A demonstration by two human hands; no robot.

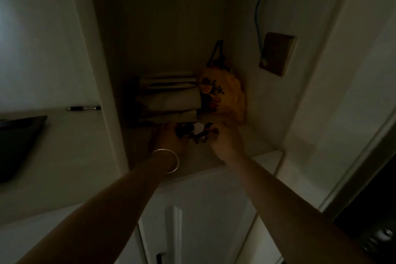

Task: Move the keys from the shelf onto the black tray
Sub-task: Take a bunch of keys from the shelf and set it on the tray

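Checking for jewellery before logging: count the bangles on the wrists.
1: a silver bangle on the left wrist, behind the left hand. The right wrist looks bare.

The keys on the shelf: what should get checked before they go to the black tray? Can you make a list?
1. Both hands at the dark bunch of keys with a white tag: ok; left hand and right hand flank it.
2. Firm grip on the bunch: cannot tell, too dark and blurred.
3. Bunch lifted off the pale shelf: cannot tell.
4. Orange patterned cloth bag and stacked pale papers clear of the hands: ok, they sit behind.
5. Flat black tray in view on the left: ok.
6. Tray has room: cannot tell, partly out of frame.
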